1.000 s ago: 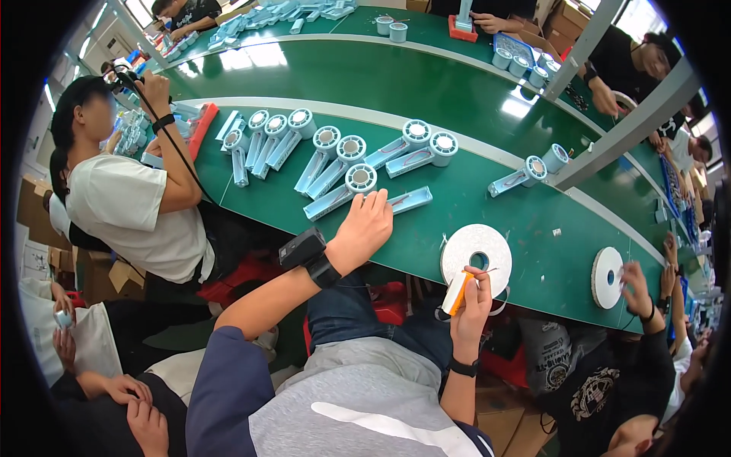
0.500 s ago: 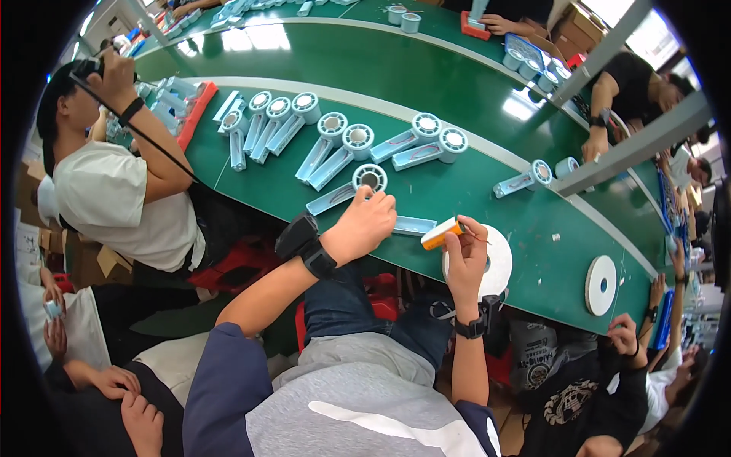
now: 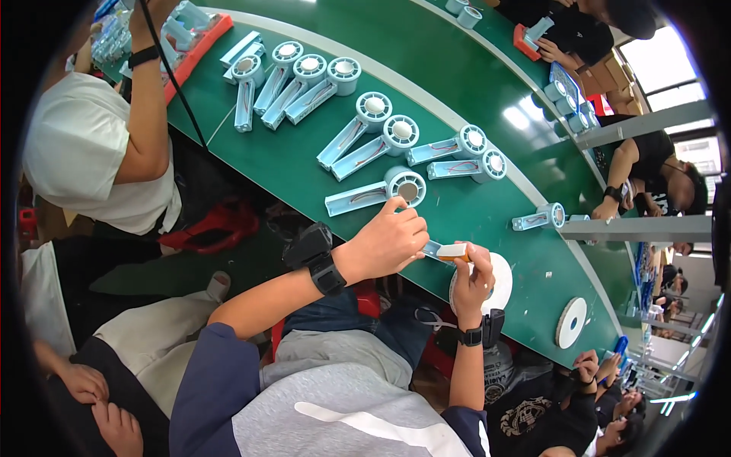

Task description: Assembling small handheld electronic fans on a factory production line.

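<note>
My right hand (image 3: 474, 276) pinches an orange battery pack (image 3: 445, 257) with a white pad on its upper face (image 3: 454, 249). Just left of it, a light blue trough-shaped handle piece (image 3: 432, 247) lies partly covered by my left hand (image 3: 390, 238). That hand's fingers are curled closed, and what they grip is hidden. Beyond my left fingertips rests a light blue handheld fan body (image 3: 356, 199), its round head turned up and wires in its open handle. A white tape roll (image 3: 499, 283) lies behind my right hand at the table edge.
Several similar fan bodies (image 3: 373, 110) are spread over the green table (image 3: 297, 164). A red tray (image 3: 199, 55) of light blue parts is at the far left. Another white roll (image 3: 571, 323) stands at the right. A seated person (image 3: 99, 152) is to my left; others work across the table.
The view has turned, shifting the scene. The battery pack has tilted flatter and come closer to my left hand, which now covers more of the handle piece.
</note>
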The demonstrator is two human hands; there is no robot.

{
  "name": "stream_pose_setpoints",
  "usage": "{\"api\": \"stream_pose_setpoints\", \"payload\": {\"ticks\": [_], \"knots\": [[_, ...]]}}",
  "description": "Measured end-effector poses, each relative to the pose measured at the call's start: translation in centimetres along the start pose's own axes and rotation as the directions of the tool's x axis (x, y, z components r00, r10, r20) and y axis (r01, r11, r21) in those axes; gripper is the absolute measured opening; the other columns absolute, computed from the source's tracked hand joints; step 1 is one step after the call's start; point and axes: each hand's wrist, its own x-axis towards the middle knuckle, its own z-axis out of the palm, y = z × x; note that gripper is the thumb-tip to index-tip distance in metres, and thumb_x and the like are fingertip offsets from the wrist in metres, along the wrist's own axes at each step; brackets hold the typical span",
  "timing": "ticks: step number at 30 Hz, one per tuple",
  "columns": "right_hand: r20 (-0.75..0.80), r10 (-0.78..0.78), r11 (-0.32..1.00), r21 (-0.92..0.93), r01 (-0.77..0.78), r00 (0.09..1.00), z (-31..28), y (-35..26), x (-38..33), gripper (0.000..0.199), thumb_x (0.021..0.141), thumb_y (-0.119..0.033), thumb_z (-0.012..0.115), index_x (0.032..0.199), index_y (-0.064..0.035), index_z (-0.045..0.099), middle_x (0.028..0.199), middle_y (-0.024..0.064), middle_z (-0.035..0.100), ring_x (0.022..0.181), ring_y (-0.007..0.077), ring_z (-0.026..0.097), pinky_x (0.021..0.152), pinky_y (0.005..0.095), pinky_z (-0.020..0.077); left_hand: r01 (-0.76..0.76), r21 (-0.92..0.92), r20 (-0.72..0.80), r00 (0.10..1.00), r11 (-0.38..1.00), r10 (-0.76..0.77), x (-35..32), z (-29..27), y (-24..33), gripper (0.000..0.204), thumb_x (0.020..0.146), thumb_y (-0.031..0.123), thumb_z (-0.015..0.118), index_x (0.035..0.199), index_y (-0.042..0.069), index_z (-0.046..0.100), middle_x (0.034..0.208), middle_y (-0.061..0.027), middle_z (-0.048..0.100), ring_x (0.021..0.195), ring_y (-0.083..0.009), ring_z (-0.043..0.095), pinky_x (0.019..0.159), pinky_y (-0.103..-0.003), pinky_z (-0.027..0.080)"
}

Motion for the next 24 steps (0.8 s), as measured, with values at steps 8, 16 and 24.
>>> {"api": "stream_pose_setpoints", "payload": {"ticks": [8, 16, 24], "knots": [[0.134, -0.146, 0.949, -0.259, 0.177, 0.980, -0.2, 0.3, -0.3, 0.035, 0.088, 0.004, 0.069, 0.120, -0.0057, 0.059, 0.106, 0.0180, 0.070, 0.091, 0.0337, 0.067, 0.079, 0.0392, 0.0542, -0.035, 0.376, 0.263, 0.962, 0.926, -0.070, -0.3, 0.5, 0.7, 0.020, 0.081, 0.026, 0.076, 0.086, 0.009, 0.068, 0.095, -0.0016, 0.061, 0.095, -0.0173, 0.058, 0.097, -0.039, 0.037], [0.492, -0.070, 0.780, -0.516, 0.355, 0.868, 0.4, -3.2, 2.3, 0.031, 0.084, -0.003, 0.073, 0.114, -0.0067, 0.067, 0.112, 0.0106, 0.070, 0.110, 0.0319, 0.063, 0.096, 0.0471, 0.0462, 0.084, -0.037, 0.015, 0.996, 0.996, -0.084, -1.1, 0.4, -0.2, 0.014, 0.081, 0.018, 0.074, 0.083, 0.007, 0.066, 0.093, -0.0047, 0.063, 0.094, -0.0204, 0.062, 0.103, -0.041, 0.038], [0.645, -0.023, 0.699, -0.535, 0.474, 0.764, 2.1, -3.3, 3.2, 0.029, 0.086, -0.009, 0.072, 0.114, -0.0098, 0.069, 0.123, 0.0058, 0.068, 0.132, 0.0303, 0.054, 0.115, 0.0537, 0.0298, 0.047, -0.282, -0.276, 0.953, 0.958, -0.128, -2.5, 0.5, 0.5, 0.020, 0.084, 0.010, 0.070, 0.103, 0.005, 0.065, 0.103, -0.0076, 0.067, 0.105, -0.0245, 0.064, 0.108, -0.046, 0.041]]}}
